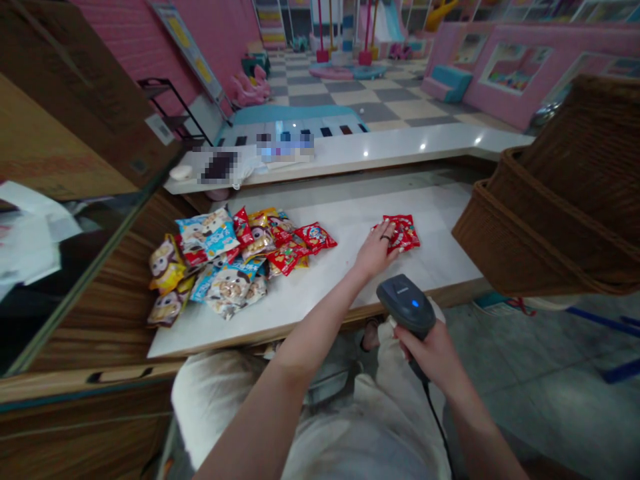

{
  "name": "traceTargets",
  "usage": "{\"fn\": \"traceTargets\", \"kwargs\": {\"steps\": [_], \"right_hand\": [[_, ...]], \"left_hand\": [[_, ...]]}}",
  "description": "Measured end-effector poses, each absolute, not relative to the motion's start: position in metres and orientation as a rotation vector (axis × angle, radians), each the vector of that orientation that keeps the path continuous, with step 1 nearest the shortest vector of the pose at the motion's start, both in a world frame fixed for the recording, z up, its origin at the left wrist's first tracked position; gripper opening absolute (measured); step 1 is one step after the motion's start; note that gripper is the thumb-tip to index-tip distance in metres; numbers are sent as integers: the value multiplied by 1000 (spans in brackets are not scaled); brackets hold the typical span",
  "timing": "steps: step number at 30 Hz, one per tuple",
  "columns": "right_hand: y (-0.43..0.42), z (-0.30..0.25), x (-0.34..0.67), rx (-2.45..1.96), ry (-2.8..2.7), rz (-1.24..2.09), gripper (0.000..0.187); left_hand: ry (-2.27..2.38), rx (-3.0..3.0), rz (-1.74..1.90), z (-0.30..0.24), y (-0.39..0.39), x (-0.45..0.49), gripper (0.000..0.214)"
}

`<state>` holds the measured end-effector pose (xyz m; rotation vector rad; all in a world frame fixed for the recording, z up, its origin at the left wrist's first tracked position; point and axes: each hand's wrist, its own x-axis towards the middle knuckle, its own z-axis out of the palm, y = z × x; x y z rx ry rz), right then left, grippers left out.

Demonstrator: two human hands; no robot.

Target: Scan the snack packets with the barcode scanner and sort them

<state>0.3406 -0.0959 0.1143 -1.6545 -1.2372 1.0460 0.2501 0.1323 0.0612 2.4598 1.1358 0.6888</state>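
- Left hand [381, 245] spread flat on red packet [407, 231] on counter [357, 200], probably steadying it.
- Right hand [431, 350] wraps scanner [404, 301] by handle, seemingly for aiming.
- Other packets [209, 233] heaped left, well apart.

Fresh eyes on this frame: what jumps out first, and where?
The snack bags heaped at left on the white counter. Then the dark scanner, blue light on, in the right hand near the counter's edge; the left hand lies on a red bag. A wicker basket looms far right.

the head view looks forward and down over the counter [325, 277]. the lap [350, 430] sits near, the checkered floor [330, 88] far.
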Motion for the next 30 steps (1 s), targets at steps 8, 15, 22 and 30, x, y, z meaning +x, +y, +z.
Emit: {"fn": "traceTargets", "kwargs": {"steps": [8,15,22,30], "right_hand": [[-88,121,321,-1587,-1310,1068,28],[-91,127,311,-1571,-1333,1061,28],[-97,126,311,-1562,-1299,1064,29],[-98,126,299,-1537,-1317,1103,24]], "left_hand": [[1860,2421,351,79,144,144,62],[1850,2280,411,76,141,139,49],[1195,1607,1174,81,108,134,45],[872,295,1324,77,42,105,20]]}}
